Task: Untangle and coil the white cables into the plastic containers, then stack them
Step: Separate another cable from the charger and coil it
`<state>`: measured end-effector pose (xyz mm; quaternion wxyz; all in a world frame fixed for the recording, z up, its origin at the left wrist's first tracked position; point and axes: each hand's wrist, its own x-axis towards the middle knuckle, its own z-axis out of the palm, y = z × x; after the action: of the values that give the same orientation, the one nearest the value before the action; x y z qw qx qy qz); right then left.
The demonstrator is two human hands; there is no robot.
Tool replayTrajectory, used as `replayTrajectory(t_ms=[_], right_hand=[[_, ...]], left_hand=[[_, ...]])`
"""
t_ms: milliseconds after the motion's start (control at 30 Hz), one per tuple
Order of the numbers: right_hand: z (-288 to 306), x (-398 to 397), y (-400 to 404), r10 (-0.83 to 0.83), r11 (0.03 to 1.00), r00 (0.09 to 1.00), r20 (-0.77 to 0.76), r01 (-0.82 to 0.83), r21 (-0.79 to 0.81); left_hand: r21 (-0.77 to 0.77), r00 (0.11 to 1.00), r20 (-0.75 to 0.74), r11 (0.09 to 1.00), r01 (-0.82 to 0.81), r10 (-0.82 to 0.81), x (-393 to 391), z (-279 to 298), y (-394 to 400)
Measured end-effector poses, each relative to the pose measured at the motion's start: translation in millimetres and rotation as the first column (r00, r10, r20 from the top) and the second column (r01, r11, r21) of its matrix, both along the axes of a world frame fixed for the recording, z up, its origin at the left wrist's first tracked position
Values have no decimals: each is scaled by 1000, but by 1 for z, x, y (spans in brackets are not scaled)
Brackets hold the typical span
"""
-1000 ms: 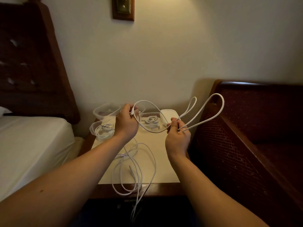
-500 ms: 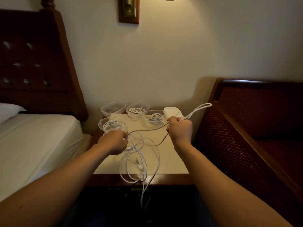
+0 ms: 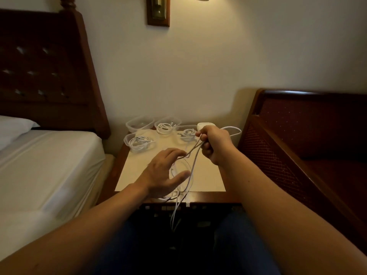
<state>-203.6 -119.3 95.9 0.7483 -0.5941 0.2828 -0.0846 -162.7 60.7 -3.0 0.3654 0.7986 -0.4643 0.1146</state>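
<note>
Fingers [image 3: 179,154] of the left hand [image 3: 164,173] are spread wide and loose over the cable tangle, holding nothing that I can make out — one strand runs just past the fingertips, contact unclear. The right hand [image 3: 213,144] is curled tight round a bunch of white cable [image 3: 195,155], with a loop sticking out to its right.

Nearest: loose strands [image 3: 174,213] hang off the front edge of the desk [image 3: 208,175] and drop toward the floor, out of sight in the dark. Risk, as I judge it: pulling up with the right hand while the hanging part is snagged below would tighten the knot instead of freeing it. The left hand could also grab the wrong strand, since the strands overlap and blur here. A hard tug toward the back could sweep the light containers off the desk.

Counts, near to far:
- hands: two
- loose cable mass: one tangle; strand count cannot be told
- plastic containers: four clear ones seen — front-left container [image 3: 138,143] with a coil, back-left container [image 3: 140,124] looking empty, middle container [image 3: 166,127] with a coil, right container [image 3: 187,133] with a coil
- white box [image 3: 205,125] behind the right hand: one, mostly hidden

So three coils are stowed, one container is still to fill, nothing is stacked yet.

Bed [image 3: 45,155] sits left of the desk, a wooden seat [image 3: 297,135] right.
</note>
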Motion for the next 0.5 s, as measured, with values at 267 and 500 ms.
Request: replayTrajectory(t_ms=[267, 500], right_hand=[[-16, -16, -5, 68, 943, 998, 0, -64, 325], [-31, -32, -10, 73, 963, 984, -164, -27, 267]], left_hand=[[-29, 966, -257, 1000, -1, -7, -39, -10, -6], [-131, 898, -435, 982, -135, 65, -53, 6, -1]])
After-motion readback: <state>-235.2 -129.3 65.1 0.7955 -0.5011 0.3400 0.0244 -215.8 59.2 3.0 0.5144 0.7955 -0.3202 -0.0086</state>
